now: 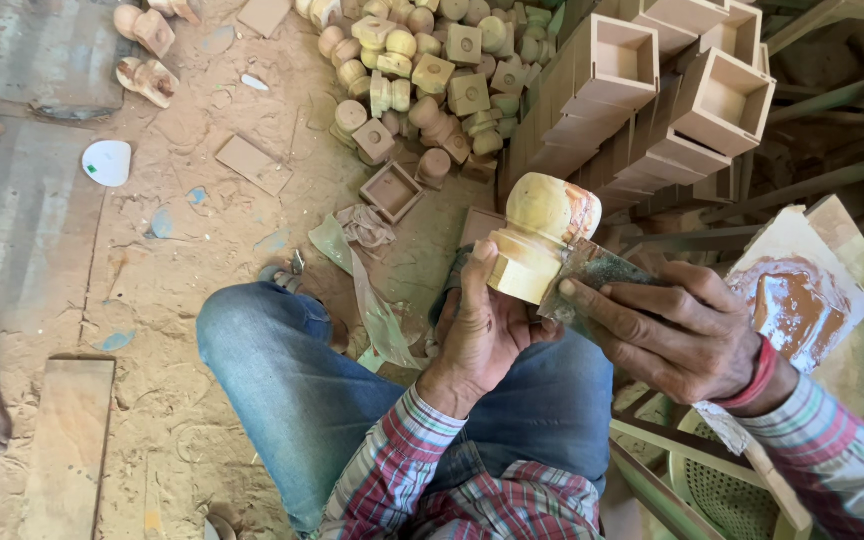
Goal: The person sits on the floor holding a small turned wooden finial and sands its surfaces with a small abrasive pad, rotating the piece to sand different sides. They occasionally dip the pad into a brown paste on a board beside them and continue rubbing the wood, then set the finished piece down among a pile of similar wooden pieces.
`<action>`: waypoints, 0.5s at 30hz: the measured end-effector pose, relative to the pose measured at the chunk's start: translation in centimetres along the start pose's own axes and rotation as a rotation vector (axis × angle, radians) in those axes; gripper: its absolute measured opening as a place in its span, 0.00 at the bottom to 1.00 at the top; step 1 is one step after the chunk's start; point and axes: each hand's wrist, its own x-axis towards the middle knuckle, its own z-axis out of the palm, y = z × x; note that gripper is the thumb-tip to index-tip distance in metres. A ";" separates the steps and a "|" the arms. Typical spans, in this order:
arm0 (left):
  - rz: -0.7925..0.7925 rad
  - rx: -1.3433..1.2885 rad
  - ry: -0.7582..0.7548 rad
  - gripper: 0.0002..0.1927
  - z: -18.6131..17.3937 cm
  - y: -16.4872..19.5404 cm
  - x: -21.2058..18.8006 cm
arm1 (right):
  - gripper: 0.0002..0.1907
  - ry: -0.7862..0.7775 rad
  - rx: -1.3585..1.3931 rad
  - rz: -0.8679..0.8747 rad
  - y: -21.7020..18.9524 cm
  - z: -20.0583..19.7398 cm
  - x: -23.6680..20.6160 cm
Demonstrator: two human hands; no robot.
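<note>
My left hand (480, 335) grips a turned wooden furniture foot (540, 232) by its square base, holding it above my blue-jeaned knees. The foot has a rounded pale top with a reddish-brown smear on its right side. My right hand (674, 335) presses a dark, worn piece of sandpaper (592, 275) against the foot's right side, fingers spread flat over the sheet.
A heap of similar turned wooden feet (432, 75) lies on the dusty floor ahead. Stacked square wooden boxes (652, 90) stand at upper right. A board smeared with brown filler (797, 295) rests at right. A plank (70, 440) lies at lower left, and crumpled rags (362, 225) lie near my knee.
</note>
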 end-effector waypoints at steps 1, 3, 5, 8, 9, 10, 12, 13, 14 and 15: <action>0.002 -0.001 0.008 0.42 -0.1 -0.1 0.0 | 0.08 -0.046 0.019 -0.006 0.0 -0.5 0.1; 0.001 -0.001 0.036 0.41 -0.4 -0.4 0.1 | 0.09 -0.114 0.025 -0.003 0.0 -1.2 0.4; -0.006 0.003 0.074 0.40 -0.7 -0.7 0.3 | 0.09 -0.171 0.058 -0.003 0.2 -1.5 0.7; -0.026 0.021 0.072 0.40 -0.9 -1.3 0.7 | 0.09 -0.251 0.116 0.000 0.5 -2.0 1.0; -0.013 0.021 0.051 0.41 -0.9 -1.3 0.7 | 0.10 -0.284 0.113 -0.005 0.7 -2.3 0.9; -0.002 0.021 0.030 0.41 -1.0 -1.4 0.7 | 0.12 -0.316 0.110 -0.009 0.8 -2.5 0.8; 0.013 0.013 0.023 0.42 -0.9 -1.4 0.7 | 0.11 -0.298 0.198 0.027 1.1 -2.7 0.6; 0.016 0.007 0.035 0.42 -1.0 -1.2 0.7 | 0.11 -0.287 0.241 0.046 1.2 -2.8 0.5; 0.019 0.001 0.048 0.42 -1.1 -1.0 0.7 | 0.13 -0.233 0.257 0.095 1.3 -3.0 0.3; 0.013 0.009 0.038 0.42 -1.0 -1.0 0.7 | 0.16 -0.182 0.277 0.139 1.3 -3.2 0.1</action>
